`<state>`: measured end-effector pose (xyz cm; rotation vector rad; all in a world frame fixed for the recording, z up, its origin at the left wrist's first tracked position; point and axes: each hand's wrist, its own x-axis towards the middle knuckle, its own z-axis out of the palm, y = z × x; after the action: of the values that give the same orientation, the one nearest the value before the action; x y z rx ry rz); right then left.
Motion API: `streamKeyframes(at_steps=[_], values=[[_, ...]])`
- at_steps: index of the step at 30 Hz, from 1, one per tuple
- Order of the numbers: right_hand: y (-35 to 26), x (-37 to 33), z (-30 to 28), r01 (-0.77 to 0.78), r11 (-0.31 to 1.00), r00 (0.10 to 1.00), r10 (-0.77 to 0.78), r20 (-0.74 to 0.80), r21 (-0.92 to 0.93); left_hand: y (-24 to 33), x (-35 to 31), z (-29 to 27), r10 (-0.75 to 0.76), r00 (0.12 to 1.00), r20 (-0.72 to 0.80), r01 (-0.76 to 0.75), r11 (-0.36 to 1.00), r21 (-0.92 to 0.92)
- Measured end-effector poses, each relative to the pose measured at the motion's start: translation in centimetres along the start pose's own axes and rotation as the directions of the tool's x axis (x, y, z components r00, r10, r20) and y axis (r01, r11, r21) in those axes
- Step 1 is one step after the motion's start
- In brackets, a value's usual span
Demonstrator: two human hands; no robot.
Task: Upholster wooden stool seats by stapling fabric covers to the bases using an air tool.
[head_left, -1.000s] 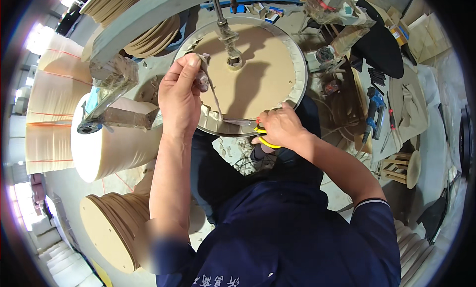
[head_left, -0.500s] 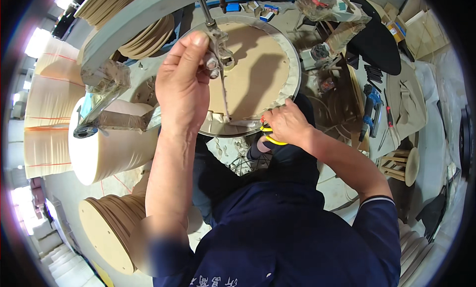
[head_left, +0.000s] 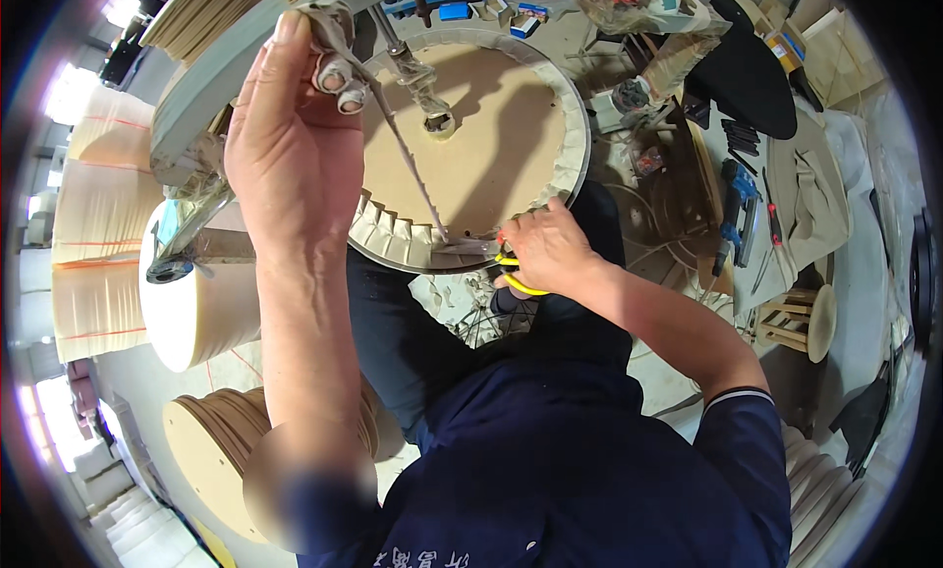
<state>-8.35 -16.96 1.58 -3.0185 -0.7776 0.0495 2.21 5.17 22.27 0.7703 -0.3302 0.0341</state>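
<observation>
A round board (head_left: 491, 107) has pale pleated fabric (head_left: 405, 236) folded over its edge. My left hand (head_left: 300, 116) is raised over the board's left side, closed on a fabric strip (head_left: 405, 151) wrapped about some of its fingers. From there the strip runs taut down to the fabric at the near rim. Closed around yellow-handled scissors (head_left: 521, 287), my right hand (head_left: 545, 246) is at the near right rim. The blades, partly hidden, lie close to where the strip meets the fabric.
A grey machine arm (head_left: 211, 87) and a plastic-wrapped shaft (head_left: 416, 72) stand over the work. Stacked round boards (head_left: 211, 460) and foam rolls (head_left: 108, 224) are at left. On the right are a blue tool (head_left: 737, 210), a red-handled screwdriver (head_left: 772, 222) and a wooden stool (head_left: 801, 323).
My left hand has moved up and left, drawing out a longer length of strip. My right hand with the scissors has shifted slightly left along the rim.
</observation>
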Motion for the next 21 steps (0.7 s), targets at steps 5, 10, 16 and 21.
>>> streamKeyframes(at_steps=[5,10,16,21], values=[[-1.3,1.9,0.1,-0.052,0.998,0.952,0.039,0.305,0.035,1.5,1.1,0.3,0.024,0.997,0.067,-0.024,1.0,0.012],[-2.5,1.4,-0.8,-0.008,0.998,0.998,0.012,0.064,-0.059,3.9,2.2,-0.8,0.03,0.988,0.149,-0.031,1.0,0.005],[-3.7,3.1,0.6,-0.036,0.999,0.981,0.028,0.19,0.036,5.1,2.0,0.3,0.111,0.993,0.048,-0.113,0.993,0.034],[-2.6,2.6,0.1,-0.027,0.996,0.99,0.015,0.143,0.083,8.7,1.9,-2.6,0.133,0.982,0.136,-0.133,0.991,-0.005]])
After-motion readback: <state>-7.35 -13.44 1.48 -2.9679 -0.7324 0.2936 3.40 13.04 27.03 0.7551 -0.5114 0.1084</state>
